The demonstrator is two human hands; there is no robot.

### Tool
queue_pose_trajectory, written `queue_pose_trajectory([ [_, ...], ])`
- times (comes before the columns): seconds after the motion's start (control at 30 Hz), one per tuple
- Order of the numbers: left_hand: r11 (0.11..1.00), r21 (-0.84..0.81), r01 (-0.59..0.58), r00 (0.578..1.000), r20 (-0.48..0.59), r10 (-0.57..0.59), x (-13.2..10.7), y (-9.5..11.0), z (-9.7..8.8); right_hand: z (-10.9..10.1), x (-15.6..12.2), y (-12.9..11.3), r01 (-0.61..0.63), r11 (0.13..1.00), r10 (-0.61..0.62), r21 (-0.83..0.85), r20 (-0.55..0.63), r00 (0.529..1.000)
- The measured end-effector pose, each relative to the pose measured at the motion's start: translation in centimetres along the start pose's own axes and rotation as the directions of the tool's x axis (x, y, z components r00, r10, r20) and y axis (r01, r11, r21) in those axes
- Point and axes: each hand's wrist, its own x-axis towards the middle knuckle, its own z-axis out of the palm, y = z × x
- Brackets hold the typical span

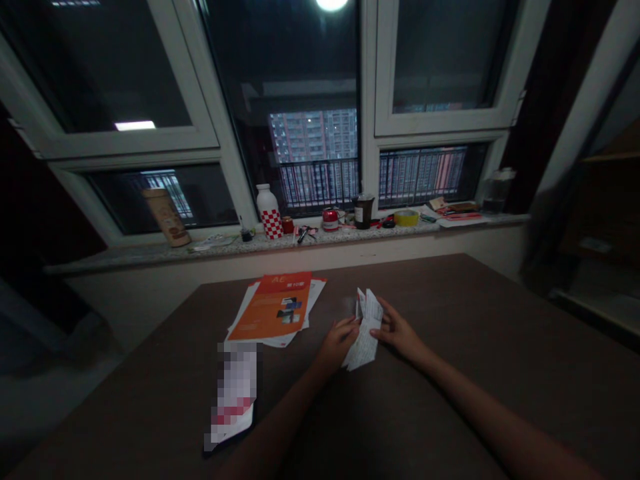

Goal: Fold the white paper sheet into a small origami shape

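Over the middle of the dark table, a folded sheet of printed paper [367,337] is held between both hands. My left hand [341,339] grips its left side, fingers closed on the edge. On the opposite side, my right hand [396,330] pinches the paper with thumb and fingers. The sheet stands tilted, with its folded flaps pointing up and small dark text on its faces. To the left of my hands lies a stack of sheets topped by an orange printed page [273,310].
A phone-like flat item [233,397], partly blurred out, lies at the table's left front. Along the windowsill stand a checkered white bottle [271,213], a tan tumbler [167,217], a dark cup [363,212] and a yellow tape roll [406,218]. The table [475,320] ends before the sill.
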Motion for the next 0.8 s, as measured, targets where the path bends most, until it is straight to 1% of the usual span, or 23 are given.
queue_pose_trajectory([
  [0.07,1.0,-0.01,0.019,0.999,0.039,-0.019,0.0,0.1,-0.1,0.0,0.0,-0.1,-0.002,1.0,0.002,0.013,-0.012,1.0],
  [0.13,1.0,-0.02,0.013,0.999,0.047,-0.013,0.0,0.3,-0.1,0.0,0.0,-0.2,-0.007,1.0,0.007,0.024,-0.015,1.0],
  [0.17,1.0,-0.023,0.004,0.999,0.035,-0.004,0.0,0.4,-0.2,0.0,0.0,-0.3,-0.008,1.0,0.008,0.028,-0.013,1.0],
  [0.23,1.0,-0.024,-0.001,1.0,-0.021,0.0,0.0,0.7,-0.2,0.0,0.0,-0.5,-0.009,1.0,0.009,0.026,-0.003,1.0],
  [0.33,0.999,-0.027,0.037,0.993,-0.11,-0.04,-0.2,0.9,-0.3,0.1,-0.1,-0.6,-0.019,1.0,0.019,0.008,0.008,1.0],
  [0.43,0.998,-0.043,0.048,0.99,-0.134,-0.053,-0.3,1.0,-0.3,0.3,-0.4,-0.8,-0.046,0.999,0.045,0.017,0.015,0.999],
  [0.5,0.998,-0.058,0.035,0.991,-0.127,-0.042,-0.3,1.1,-0.3,0.4,-0.5,-0.9,-0.057,0.998,0.056,0.04,0.031,0.998],
  [0.63,0.998,-0.057,0.031,0.997,-0.069,-0.035,-0.3,1.2,-0.1,0.4,-0.7,-1.1,-0.076,0.994,0.072,0.077,0.054,0.996],
  [0.8,0.997,-0.064,0.032,0.999,-0.013,-0.032,-0.2,0.7,0.1,0.4,-0.7,-1.0,-0.087,0.987,0.077,0.135,0.076,0.994],
])
